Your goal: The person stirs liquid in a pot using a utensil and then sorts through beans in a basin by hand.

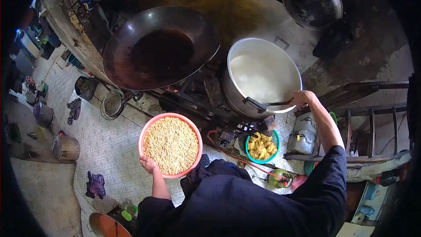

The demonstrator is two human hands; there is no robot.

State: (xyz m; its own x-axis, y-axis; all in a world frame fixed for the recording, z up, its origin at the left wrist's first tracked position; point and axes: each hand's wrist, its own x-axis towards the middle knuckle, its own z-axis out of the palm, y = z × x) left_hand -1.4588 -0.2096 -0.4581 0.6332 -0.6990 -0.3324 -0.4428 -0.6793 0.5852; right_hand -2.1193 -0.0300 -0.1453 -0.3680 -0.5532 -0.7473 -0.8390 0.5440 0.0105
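Note:
My left hand [149, 165] grips the lower left rim of a pink basin [140, 142]. Pale yellow, bean-like pieces [171, 145] fill it almost to the rim. At the right rim of a large metal pot [237, 92], my right hand [301, 98] is closed around a dark stick-like handle [280, 103]. What that handle belongs to cannot be made out. Whitish, steaming or foamy contents [258, 77] fill much of the pot. A black side handle [254, 104] juts from the pot's near edge.
A big dark wok [197, 30] with brown liquid stands left of the pot. Below the pot sits a teal basin [276, 142] of yellow food chunks [262, 146]. A green gas cylinder [279, 178] with an orange hose stands near my body. Another wok [312, 2] lies at the back right.

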